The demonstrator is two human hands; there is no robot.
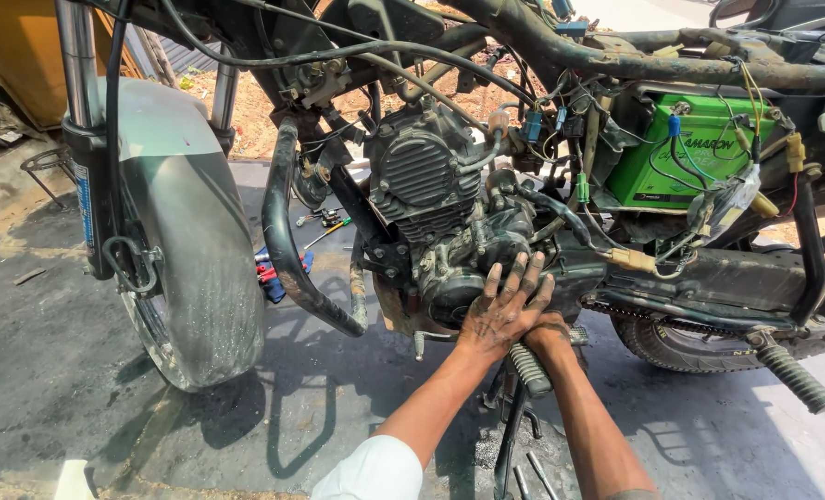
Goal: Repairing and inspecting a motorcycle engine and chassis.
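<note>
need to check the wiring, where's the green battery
In the head view the green battery sits upper right in the frame, right of the engine, above the chain.

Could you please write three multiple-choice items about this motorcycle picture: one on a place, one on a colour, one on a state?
1. Where does the left hand rest?
A. on the front tyre
B. flat on the engine side cover
C. on the rear shock

2. What colour is the battery in the frame?
A. green
B. red
C. white

3. In what state are the left hand's fingers?
A. curled in a fist
B. spread open and dirty with grease
C. closed around a wrench

Answers:
1. B, since the palm lies against the cover, above the footpeg.
2. A, since the box among the wires behind the engine is bright green.
3. B, since each one is apart from the others and darkened. The right hand is mostly hidden under the left one, so its grip cannot be told.
</note>
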